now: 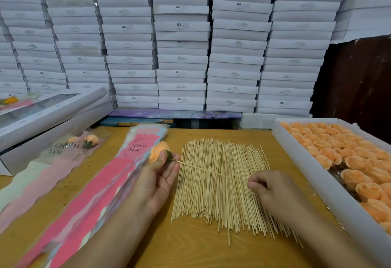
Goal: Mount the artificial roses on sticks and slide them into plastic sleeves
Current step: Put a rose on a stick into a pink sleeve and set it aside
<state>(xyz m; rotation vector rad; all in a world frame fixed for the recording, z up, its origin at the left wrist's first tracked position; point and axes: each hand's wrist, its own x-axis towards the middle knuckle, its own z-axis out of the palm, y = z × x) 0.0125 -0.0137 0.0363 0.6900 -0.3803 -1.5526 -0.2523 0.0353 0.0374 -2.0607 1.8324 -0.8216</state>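
My left hand (pixel 163 172) holds an orange artificial rose (pixel 157 150) by its green base, thumb on the petals. A thin wooden stick (pixel 211 172) runs from that base down to my right hand (pixel 266 185), which pinches the stick's lower end. Both hands hover over a spread pile of wooden sticks (pixel 222 193) on the wooden table (pixel 190 250). Left of my left hand lies a stack of pink plastic sleeves (pixel 101 189) printed "LOVE YOU". Farther left, two sleeved roses (pixel 84 140) lie on the table.
A white tray (pixel 330 185) full of orange roses runs along the table's right side. Long white boxes (pixel 48 119) lie at the back left. A wall of stacked white boxes (pixel 182 41) stands behind the table.
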